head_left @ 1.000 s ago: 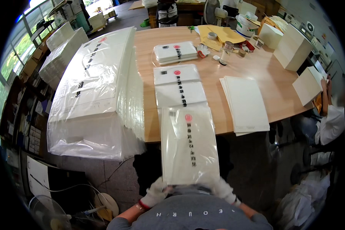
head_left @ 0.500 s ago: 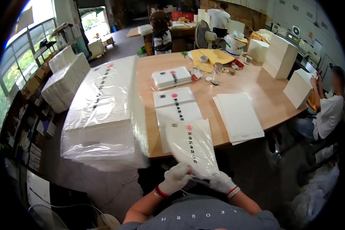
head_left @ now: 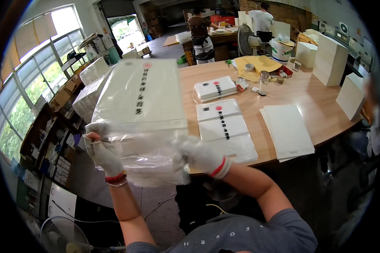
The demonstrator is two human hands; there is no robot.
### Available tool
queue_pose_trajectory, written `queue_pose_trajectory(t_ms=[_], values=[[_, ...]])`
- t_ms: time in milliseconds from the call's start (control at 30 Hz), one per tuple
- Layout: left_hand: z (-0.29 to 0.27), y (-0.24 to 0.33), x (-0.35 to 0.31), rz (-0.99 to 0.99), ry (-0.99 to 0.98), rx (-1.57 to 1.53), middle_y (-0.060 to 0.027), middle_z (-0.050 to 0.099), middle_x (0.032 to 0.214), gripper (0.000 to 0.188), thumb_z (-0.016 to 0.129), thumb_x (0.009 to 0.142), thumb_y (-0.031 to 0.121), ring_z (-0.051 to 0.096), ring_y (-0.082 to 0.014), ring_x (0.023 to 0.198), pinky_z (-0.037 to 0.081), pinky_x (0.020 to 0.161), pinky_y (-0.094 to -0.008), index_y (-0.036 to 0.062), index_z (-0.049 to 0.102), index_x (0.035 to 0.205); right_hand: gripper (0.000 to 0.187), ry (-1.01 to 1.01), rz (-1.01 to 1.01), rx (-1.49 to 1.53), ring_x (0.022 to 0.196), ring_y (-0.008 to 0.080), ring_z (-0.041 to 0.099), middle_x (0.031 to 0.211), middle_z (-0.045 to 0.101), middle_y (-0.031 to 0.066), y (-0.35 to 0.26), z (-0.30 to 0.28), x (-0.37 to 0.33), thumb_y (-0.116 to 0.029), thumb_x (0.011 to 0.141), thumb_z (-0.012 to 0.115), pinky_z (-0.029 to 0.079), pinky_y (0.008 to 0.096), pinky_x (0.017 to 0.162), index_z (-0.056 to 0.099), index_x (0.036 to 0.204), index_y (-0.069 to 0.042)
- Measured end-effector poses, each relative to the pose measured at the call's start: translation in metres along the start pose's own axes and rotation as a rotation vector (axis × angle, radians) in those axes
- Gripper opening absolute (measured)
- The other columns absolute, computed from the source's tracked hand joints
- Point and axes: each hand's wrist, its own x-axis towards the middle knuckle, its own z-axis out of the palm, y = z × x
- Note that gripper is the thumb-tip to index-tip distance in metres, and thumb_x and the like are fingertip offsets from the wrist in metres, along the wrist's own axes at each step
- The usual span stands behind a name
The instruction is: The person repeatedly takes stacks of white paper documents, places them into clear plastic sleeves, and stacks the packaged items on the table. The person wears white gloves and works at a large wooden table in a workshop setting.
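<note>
A clear plastic bag of white sheets (head_left: 156, 90), with a red round mark and a column of black print, lies over the tall stack of similar bagged sheets (head_left: 145, 168) on the left. At its near left corner my left hand (head_left: 103, 154), in a white glove, is closed on the bag's edge. My right hand (head_left: 202, 156), gloved too, is blurred; its curled fingers are at the near right corner of the bag. To the right, another bagged set of sheets (head_left: 223, 126) rests on the table, with a small pile of folded bags (head_left: 215, 88) behind it.
Loose white sheets (head_left: 287, 130) lie on the wooden table (head_left: 251, 109). Farther back are yellow envelopes (head_left: 261, 67), a glass jar (head_left: 263, 82) and tall white paper stacks (head_left: 330, 59). A person sits at the right edge; others work behind. A fan (head_left: 63, 236) stands lower left.
Both hands have moved up and left with the bag of sheets, from the table's front edge to the top of the tall stack. My view has shifted left.
</note>
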Motion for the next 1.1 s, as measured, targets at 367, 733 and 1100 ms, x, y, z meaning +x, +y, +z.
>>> queue_pose_trajectory(t_ms=[367,733,1100], values=[[-0.090,-0.107,-0.237,-0.904,-0.180,0.542,-0.0069,0.059,0.092,0.024,0.042,0.092,0.017,0.056,-0.0150,0.079,0.048,0.070,-0.0291,0.0023,0.056,0.105,0.035,0.266,0.334,-0.207,0.077,0.0132,0.061,0.089,0.062,0.0085,0.120,-0.071,-0.102,-0.023,0.095,0.047,0.050,0.0259,0.068,0.048,0.123,-0.002],[0.135,-0.207,-0.330,-0.134,-1.105,0.813,-0.0166,0.052,0.106,0.023,0.058,0.079,0.024,0.051,-0.0368,0.094,0.044,0.078,-0.0459,0.0077,0.058,0.095,0.032,1.029,0.345,0.250,0.071,0.0154,0.057,0.086,0.057,0.0058,0.134,-0.127,-0.252,-0.025,0.088,0.056,0.053,0.0402,0.074,0.049,0.113,-0.005],[0.170,-0.236,-0.276,-0.603,-1.158,0.723,-0.0191,0.060,0.075,0.030,0.050,0.088,0.030,0.060,-0.0338,0.070,0.045,0.065,-0.0442,0.0007,0.054,0.086,0.036,0.907,0.156,0.178,0.081,0.0139,0.055,0.093,0.057,0.0060,0.101,-0.192,-0.140,-0.021,0.089,0.057,0.049,0.0308,0.072,0.048,0.117,0.000]])
